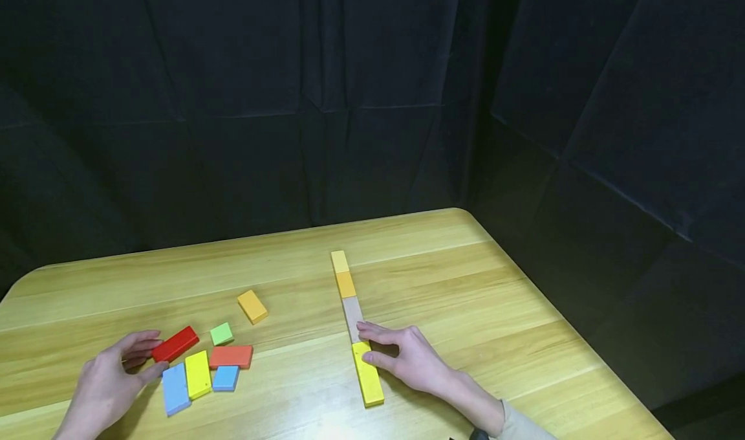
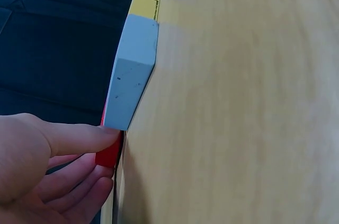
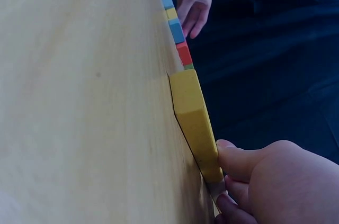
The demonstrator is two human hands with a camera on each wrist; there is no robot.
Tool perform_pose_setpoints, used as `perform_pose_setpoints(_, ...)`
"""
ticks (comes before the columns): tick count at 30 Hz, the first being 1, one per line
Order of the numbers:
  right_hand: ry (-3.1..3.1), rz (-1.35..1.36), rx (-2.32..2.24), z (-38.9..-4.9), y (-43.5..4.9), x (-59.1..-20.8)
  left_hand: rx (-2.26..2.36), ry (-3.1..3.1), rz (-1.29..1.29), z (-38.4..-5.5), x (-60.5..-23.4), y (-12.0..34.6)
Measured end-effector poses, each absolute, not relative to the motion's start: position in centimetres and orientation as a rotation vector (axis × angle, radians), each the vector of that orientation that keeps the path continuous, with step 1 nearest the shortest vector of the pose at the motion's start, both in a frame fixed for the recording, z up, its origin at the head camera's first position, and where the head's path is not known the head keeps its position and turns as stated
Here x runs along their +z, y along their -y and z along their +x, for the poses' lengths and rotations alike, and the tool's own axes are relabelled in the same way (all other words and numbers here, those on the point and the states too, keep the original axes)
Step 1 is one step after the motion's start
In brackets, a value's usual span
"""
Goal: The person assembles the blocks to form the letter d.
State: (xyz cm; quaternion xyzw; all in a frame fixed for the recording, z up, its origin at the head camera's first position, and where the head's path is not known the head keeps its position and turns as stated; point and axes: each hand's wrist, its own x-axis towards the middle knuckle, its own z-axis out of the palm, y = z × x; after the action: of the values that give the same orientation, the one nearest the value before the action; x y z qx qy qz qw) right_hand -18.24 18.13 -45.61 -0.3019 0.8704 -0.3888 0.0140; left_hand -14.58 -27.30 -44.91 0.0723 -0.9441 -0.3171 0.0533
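Observation:
A red block lies among the loose blocks on the left, and my left hand pinches its near-left end between thumb and fingers. The left wrist view shows the thumb beside a light blue block, which partly hides the red one. A straight row runs away from me: a yellow block, a beige block, an orange block and a pale yellow block. My right hand rests at the row, thumb on the yellow block and fingertips on the beige one.
Close to my left hand lie another yellow block, a small blue block, a coral-red block and a small green block. Another orange block lies farther back. Dark curtains hang beyond the wooden table.

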Motion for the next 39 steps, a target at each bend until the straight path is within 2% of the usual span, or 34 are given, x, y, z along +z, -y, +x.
perform_pose_setpoints(16,-2.684,-0.915,-1.237,-18.3,-18.2,-45.7,-0.952,2.788,0.21,-14.3,-44.5,26.6)
perform_pose_setpoints(39,-2.699,-0.927,-1.247,-18.3,-18.1,-45.8,-1.155,2.728,-0.048,-15.4,-42.1,19.5)
